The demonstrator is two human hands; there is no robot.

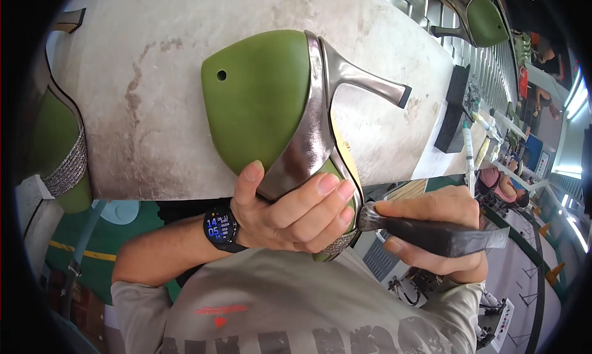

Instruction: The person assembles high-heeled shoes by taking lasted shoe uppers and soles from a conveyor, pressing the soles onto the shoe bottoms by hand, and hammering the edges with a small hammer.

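Observation:
My left hand point(296, 215) is wrapped around a high-heeled shoe point(308, 132) lying on its side in the air above the table edge. Its upper is shiny pewter, its slim heel point(370, 83) ends in a black tip, and a glittery band crosses the toe. A green shoe last point(259, 95) with a round hole fills it. My right hand point(438, 212) grips a dark hammer-like tool point(431, 236) with a flat tapered end. Its rounded, metallic-looking head point(371, 218) meets or nearly meets the sole edge near the toe; contact is unclear.
A stained pale worktable point(148, 95) lies beyond my hands. Another green-lasted shoe point(55, 126) stands at the left, and one more point(475, 15) rests by metal rollers point(493, 64) at far right. A black block point(453, 110) and a syringe point(468, 150) lie right. Distant people are at work.

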